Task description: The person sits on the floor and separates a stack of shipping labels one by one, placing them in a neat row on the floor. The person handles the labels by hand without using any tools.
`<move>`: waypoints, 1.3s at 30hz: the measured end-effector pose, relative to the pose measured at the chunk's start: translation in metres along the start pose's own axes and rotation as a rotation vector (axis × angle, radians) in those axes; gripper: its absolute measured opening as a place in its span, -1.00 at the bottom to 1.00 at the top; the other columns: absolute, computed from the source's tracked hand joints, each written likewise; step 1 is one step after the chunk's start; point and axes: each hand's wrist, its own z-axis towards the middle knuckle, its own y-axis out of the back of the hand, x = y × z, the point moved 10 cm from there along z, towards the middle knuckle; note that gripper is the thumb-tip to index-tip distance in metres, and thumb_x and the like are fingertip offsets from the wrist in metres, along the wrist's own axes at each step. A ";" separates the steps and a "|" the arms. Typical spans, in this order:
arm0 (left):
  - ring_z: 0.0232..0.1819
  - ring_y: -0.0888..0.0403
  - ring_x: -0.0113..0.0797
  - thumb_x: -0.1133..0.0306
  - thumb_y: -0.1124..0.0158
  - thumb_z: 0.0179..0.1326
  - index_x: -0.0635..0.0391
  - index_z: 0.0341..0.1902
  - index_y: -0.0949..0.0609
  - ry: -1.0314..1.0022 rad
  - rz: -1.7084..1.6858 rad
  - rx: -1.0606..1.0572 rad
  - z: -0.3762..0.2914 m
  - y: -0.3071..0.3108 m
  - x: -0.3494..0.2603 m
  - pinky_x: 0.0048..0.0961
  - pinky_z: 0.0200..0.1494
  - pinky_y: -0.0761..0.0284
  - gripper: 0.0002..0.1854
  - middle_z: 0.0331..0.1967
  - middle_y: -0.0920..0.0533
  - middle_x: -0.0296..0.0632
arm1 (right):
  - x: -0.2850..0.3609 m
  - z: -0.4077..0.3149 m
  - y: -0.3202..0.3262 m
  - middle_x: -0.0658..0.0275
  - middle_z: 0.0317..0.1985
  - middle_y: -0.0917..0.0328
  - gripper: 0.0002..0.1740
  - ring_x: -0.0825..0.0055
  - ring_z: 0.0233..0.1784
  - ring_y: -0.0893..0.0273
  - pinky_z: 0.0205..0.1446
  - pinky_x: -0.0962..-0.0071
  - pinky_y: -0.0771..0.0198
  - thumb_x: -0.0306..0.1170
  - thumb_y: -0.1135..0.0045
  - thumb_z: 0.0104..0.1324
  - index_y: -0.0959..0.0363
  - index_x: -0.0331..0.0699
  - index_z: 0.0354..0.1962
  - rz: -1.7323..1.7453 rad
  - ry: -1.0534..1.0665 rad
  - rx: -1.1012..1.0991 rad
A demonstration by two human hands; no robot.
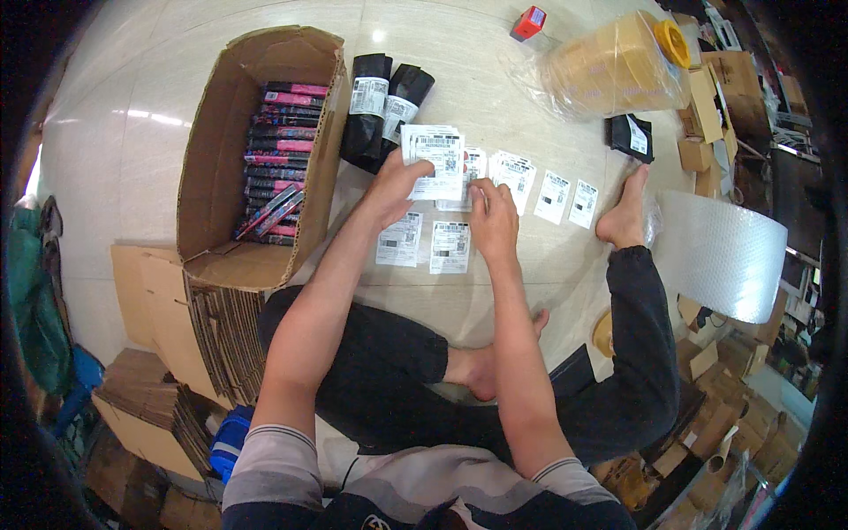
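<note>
My left hand (pixel 387 192) grips a stack of white printed labels (pixel 442 173), thumb across the front. My right hand (pixel 495 215) is just to the right, fingertips bent at the edge of a label pile (pixel 477 159) partly behind the held stack. Whether those fingers pinch a label is unclear. Nearer me, a label (pixel 397 240) and another label (pixel 450 248) lie flat on the floor. Farther right are a fanned label pile (pixel 517 177) and two separate labels, one left (pixel 554 197) and one right (pixel 583 204).
An open cardboard box (pixel 212 159) at left holds several pink-and-black packages (pixel 285 146). Beside it lie black wrapped parcels (pixel 366 136). Flattened cartons (pixel 228 338) stand near my left knee. Bubble wrap (pixel 722 258), a black parcel (pixel 619 139) and a plastic-wrapped yellow roll (pixel 609 66) are right.
</note>
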 end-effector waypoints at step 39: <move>0.23 -0.74 -0.05 0.55 -0.09 0.42 0.38 0.42 -0.46 -0.003 -0.081 0.041 -0.001 -0.010 -0.006 -0.13 0.30 -0.68 -0.50 0.22 -0.71 0.09 | -0.052 0.016 0.024 0.30 -0.22 -0.65 -0.81 0.65 -0.37 -0.55 -0.39 0.63 -0.44 -0.51 -0.18 0.56 -0.35 -0.21 0.01 0.742 -0.236 -0.166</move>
